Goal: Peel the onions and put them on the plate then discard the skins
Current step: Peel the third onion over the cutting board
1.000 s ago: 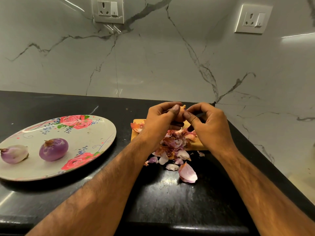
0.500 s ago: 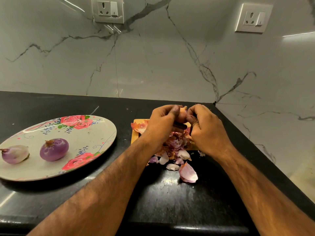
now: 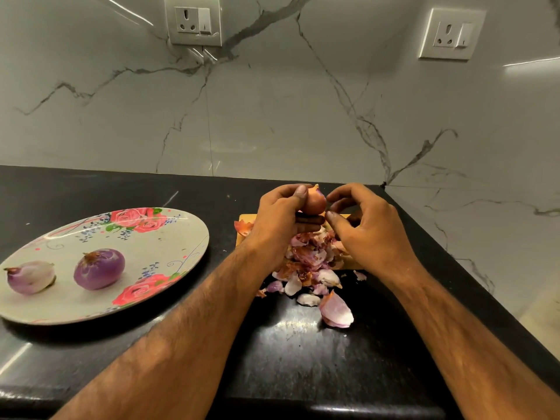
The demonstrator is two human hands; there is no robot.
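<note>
**Third onion held up for peeling over the scrap heap**

Head view: the left hand (image 3: 281,219) grasps the onion (image 3: 315,203) in curled fingers, raised above the skins (image 3: 309,262) on the board (image 3: 242,221), likely so that loose peel drops onto that heap. The right hand (image 3: 369,228) sits just right of the onion, forefinger and thumb parted and gripping nothing visible, probably placed to pick at the skin. To the left, two peeled onions (image 3: 99,269) lie on the plate (image 3: 181,237), well apart from the scraps
</note>
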